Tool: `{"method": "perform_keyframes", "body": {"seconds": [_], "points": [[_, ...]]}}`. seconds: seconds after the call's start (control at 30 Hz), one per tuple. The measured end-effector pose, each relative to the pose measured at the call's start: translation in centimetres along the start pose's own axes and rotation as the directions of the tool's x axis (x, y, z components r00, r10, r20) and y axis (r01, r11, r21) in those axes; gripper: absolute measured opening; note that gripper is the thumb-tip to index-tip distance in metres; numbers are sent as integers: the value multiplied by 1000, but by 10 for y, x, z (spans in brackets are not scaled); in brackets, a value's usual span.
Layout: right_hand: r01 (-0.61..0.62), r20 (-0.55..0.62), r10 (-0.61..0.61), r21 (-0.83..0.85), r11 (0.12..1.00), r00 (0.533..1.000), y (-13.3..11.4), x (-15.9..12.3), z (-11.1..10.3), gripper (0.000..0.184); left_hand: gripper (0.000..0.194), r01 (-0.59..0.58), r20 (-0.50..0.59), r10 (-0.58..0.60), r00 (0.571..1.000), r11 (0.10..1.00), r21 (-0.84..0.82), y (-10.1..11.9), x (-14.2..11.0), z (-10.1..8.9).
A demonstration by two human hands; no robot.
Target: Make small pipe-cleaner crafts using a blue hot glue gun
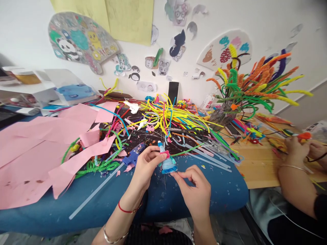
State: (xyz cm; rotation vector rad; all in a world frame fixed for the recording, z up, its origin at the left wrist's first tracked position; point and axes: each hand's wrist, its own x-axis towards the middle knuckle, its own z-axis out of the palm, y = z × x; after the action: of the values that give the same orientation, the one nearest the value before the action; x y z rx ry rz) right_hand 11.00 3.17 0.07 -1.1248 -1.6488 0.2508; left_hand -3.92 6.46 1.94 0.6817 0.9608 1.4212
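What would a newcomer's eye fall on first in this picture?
Probably the bright bunch of fuzzy stems at the right. Next might come the tangle of yellow stems in the middle and the large pink sheets on the left. In front, the left hand holds a small blue figure.

Pale-blue figure (168, 163) with pink band (167, 153), brighter blue hem (169, 169)

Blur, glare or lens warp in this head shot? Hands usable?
Head view: both hands, left and right, and the blue figure look fairly sharp; head view: wide-angle stretch toward the sides, with the tub at far left looking soft; head view: upper-right corner darkens; head view: soft light on the wall, no strong glare.
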Motion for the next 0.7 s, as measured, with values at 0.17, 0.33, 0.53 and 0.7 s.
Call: {"method": "perform_keyframes", "body": {"seconds": [0.17, 0.33, 0.53, 0.7], "points": [[-7, -23, 7, -9, 1000, 1000, -5, 3, 3, 25, 27, 7, -29, -7, 1000, 1000, 11, 2, 1, 0], [101, -55, -97, 66, 993, 994, -16, 8, 1, 25, 28, 8, -16, -8, 1000, 1000, -5, 14, 0, 0], [13, -91, 8, 226, 974, 996, -21, 5, -18, 19, 26, -49, 23, 49, 999, 999, -2, 33, -9, 1], [-31, 35, 21, 289, 957, 999, -23, 7, -23, 11, 23, -120, 150, 120, 981, 993, -9, 43, -24, 5]]}}
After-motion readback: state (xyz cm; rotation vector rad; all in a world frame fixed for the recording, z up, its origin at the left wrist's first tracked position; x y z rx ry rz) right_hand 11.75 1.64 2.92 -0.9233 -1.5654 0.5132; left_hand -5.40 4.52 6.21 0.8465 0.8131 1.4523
